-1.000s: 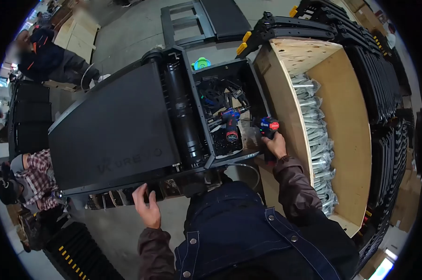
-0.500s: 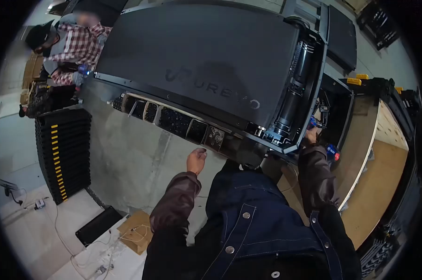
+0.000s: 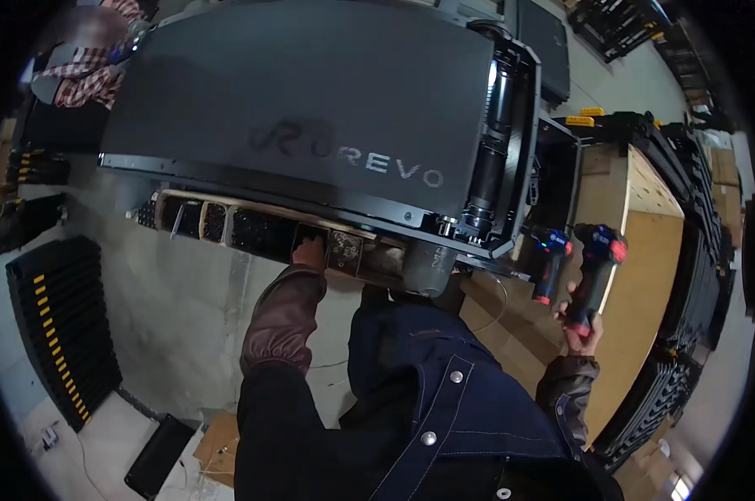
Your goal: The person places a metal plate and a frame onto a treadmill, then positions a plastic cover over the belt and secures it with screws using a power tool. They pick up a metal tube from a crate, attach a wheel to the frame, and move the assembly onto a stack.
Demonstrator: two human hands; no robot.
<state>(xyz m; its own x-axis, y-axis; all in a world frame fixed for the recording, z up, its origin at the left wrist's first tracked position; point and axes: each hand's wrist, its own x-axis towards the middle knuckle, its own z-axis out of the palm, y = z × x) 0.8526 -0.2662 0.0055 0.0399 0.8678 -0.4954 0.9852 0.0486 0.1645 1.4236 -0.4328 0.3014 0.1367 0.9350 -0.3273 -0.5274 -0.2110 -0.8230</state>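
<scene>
My left hand [image 3: 309, 253] reaches into a compartment of the long parts tray [image 3: 265, 248], its fingertips hidden inside. Small metal pieces [image 3: 344, 247] fill the neighbouring compartment on the right. In my right hand [image 3: 585, 332] is a cordless driver [image 3: 596, 280], black and blue with red ends, its grip wrapped by my fingers. A second, slimmer cordless driver [image 3: 551, 260] is just left of it. Ahead of me lies a treadmill [image 3: 311, 100] with a black deck marked UREVO, a roller [image 3: 493, 142] showing at its right end. A dark grey cylinder [image 3: 428, 267] sits below its near right corner.
Across the treadmill at the far left is a person in a checked shirt [image 3: 89, 79]. Black parts with yellow marks [image 3: 64, 326] are stacked on the left. A wooden crate [image 3: 645, 292] stands at right, near more stacked black frames [image 3: 678, 367].
My left hand has moved from in front of the tray into one compartment. My right hand has come back from the treadmill's right end and now holds the larger driver. The view has shifted.
</scene>
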